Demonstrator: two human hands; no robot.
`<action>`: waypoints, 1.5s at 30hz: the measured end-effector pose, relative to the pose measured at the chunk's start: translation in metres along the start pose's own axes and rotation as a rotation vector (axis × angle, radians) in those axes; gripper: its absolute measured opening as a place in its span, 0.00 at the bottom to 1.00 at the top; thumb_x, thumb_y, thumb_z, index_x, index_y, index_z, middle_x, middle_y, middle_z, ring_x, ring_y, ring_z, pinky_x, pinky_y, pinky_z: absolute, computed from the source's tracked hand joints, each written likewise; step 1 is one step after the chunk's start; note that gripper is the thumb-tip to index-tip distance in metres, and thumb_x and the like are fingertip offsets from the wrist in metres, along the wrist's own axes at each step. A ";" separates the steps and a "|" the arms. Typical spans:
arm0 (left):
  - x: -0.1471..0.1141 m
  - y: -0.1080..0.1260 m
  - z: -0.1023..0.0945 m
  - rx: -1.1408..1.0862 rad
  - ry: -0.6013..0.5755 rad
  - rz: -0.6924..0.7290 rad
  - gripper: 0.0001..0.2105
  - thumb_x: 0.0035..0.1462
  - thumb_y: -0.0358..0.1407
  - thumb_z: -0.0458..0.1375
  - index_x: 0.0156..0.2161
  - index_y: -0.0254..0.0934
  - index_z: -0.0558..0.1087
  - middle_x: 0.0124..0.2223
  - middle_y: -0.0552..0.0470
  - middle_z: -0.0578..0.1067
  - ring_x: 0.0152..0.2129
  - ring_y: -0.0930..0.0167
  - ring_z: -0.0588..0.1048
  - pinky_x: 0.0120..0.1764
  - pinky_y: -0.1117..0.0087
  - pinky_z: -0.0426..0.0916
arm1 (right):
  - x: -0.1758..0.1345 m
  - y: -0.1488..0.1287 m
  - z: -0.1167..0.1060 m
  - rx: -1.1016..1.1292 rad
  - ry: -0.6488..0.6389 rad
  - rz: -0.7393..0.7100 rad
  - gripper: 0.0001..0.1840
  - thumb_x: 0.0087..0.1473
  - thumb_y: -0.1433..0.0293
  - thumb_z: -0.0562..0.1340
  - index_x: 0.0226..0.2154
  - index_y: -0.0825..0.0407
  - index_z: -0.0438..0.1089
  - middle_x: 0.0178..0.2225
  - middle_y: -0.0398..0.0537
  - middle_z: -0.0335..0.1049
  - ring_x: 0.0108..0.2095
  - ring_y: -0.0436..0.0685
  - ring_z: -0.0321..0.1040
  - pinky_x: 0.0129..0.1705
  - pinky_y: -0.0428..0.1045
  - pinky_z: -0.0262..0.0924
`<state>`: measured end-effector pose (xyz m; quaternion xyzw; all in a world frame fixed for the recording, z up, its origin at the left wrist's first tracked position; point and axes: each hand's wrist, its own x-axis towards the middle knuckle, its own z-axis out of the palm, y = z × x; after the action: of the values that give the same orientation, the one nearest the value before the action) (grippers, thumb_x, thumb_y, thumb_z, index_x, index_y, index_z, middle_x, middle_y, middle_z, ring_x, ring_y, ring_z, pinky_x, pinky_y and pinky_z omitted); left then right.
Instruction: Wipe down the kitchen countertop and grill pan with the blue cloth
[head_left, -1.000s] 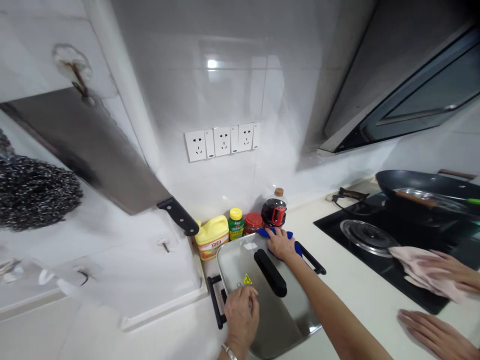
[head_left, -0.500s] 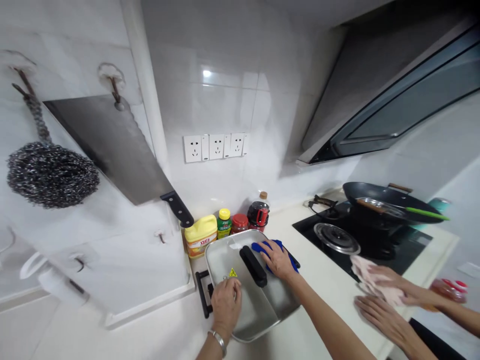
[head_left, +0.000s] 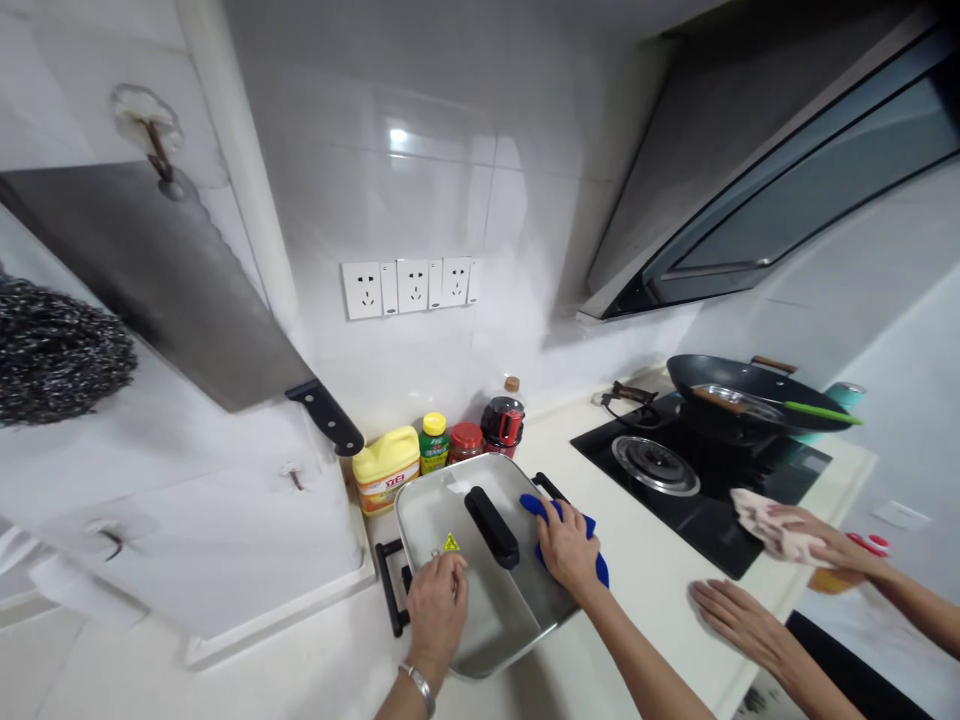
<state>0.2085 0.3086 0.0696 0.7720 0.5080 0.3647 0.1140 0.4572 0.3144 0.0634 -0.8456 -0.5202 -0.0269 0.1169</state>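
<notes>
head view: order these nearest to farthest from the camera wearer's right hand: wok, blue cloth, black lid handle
1. Blue cloth: under the right hand, touching it.
2. Black lid handle: just left of the hand.
3. Wok: far right, on the stove.

On the yellow jug [head_left: 387,470] standing on your desk [head_left: 645,585], you can read two large red characters, 立白, on the label [head_left: 391,484]; the smaller print around them is too fine to make out. The rectangular lid [head_left: 480,625] in front of you bears a yellow warning triangle [head_left: 450,542] with a dark symbol inside, too small for you to identify. The green bottle [head_left: 433,452] has print too small to read, and so are the marks on the wall sockets [head_left: 412,286].
</notes>
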 end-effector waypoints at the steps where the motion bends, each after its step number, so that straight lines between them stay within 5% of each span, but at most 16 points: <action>1: 0.000 0.000 0.000 0.005 -0.004 0.000 0.10 0.61 0.28 0.49 0.37 0.42 0.72 0.30 0.54 0.76 0.30 0.68 0.76 0.37 0.66 0.65 | 0.009 -0.007 -0.001 0.007 -0.005 0.066 0.26 0.66 0.61 0.43 0.64 0.41 0.55 0.63 0.56 0.55 0.63 0.67 0.49 0.52 0.70 0.60; 5: 0.002 0.000 -0.001 0.021 -0.006 0.011 0.11 0.62 0.29 0.49 0.37 0.42 0.72 0.29 0.54 0.75 0.28 0.68 0.76 0.35 0.66 0.64 | 0.041 -0.027 -0.004 0.024 -0.019 0.234 0.26 0.66 0.62 0.42 0.64 0.45 0.53 0.59 0.60 0.59 0.60 0.70 0.52 0.51 0.78 0.54; 9: 0.004 0.001 -0.001 0.012 0.000 0.025 0.11 0.62 0.29 0.48 0.37 0.43 0.72 0.28 0.55 0.75 0.26 0.69 0.75 0.35 0.67 0.64 | 0.073 -0.028 0.000 0.045 -0.067 0.242 0.26 0.65 0.62 0.44 0.62 0.48 0.57 0.56 0.63 0.60 0.58 0.74 0.54 0.50 0.79 0.51; 19: 0.005 -0.001 0.006 0.030 0.020 0.012 0.10 0.62 0.30 0.49 0.37 0.43 0.73 0.27 0.56 0.73 0.24 0.70 0.73 0.35 0.67 0.63 | 0.137 0.041 0.008 0.380 -0.268 0.114 0.29 0.66 0.54 0.42 0.50 0.54 0.69 0.47 0.56 0.73 0.48 0.61 0.69 0.52 0.53 0.61; 37: 0.007 0.000 0.005 0.071 0.030 0.038 0.12 0.64 0.31 0.47 0.37 0.42 0.73 0.26 0.56 0.73 0.26 0.69 0.73 0.34 0.67 0.63 | 0.095 0.076 0.008 0.888 -0.174 0.139 0.30 0.58 0.48 0.53 0.50 0.53 0.70 0.49 0.54 0.73 0.52 0.63 0.67 0.59 0.56 0.55; 45: 0.009 -0.002 0.006 0.086 0.002 0.051 0.11 0.62 0.30 0.48 0.37 0.41 0.73 0.25 0.57 0.71 0.25 0.69 0.73 0.34 0.68 0.63 | 0.062 0.099 0.019 1.159 -0.116 0.263 0.34 0.51 0.42 0.58 0.46 0.52 0.73 0.42 0.51 0.76 0.45 0.63 0.72 0.52 0.56 0.64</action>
<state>0.2132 0.3188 0.0682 0.7885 0.5035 0.3462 0.0708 0.5717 0.3307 0.0389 -0.7015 -0.3465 0.3222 0.5329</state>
